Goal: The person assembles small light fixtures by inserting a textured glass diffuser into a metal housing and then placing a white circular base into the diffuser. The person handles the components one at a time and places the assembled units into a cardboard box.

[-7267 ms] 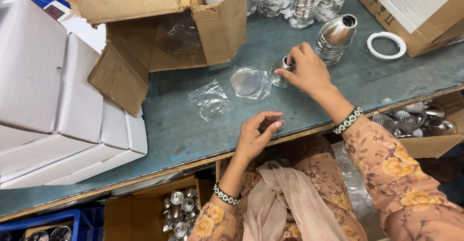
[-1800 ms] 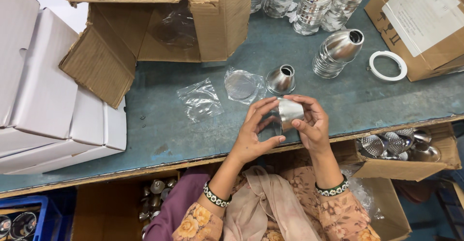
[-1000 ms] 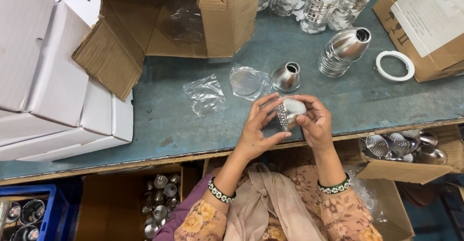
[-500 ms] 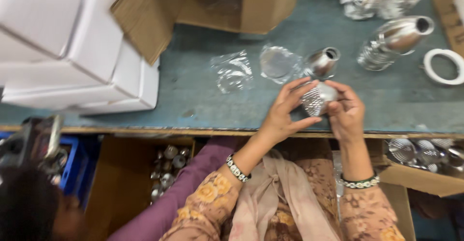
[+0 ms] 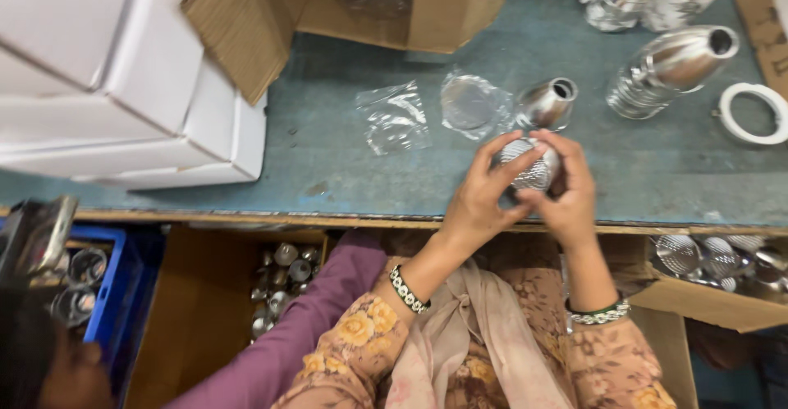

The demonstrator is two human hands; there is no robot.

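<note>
Low in the frame, an open brown carton point(image 5: 205, 319) under the counter point(image 5: 328, 171) holds small metal cups within easy reach. At the counter's near edge, centre right, the left hand point(image 5: 476, 204) and right hand point(image 5: 570, 200) close their grip from both sides on a small mesh strainer cup point(image 5: 529, 167), apparently for steadiness. Just beyond stand a metal cone point(image 5: 548, 104) and clear plastic bags point(image 5: 394, 118). Upper left, white boxes point(image 5: 107, 81) are stacked.

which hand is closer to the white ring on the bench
Right. The right hand holds the small mesh metal piece left of the white ring; the left hand is farther left.
</note>
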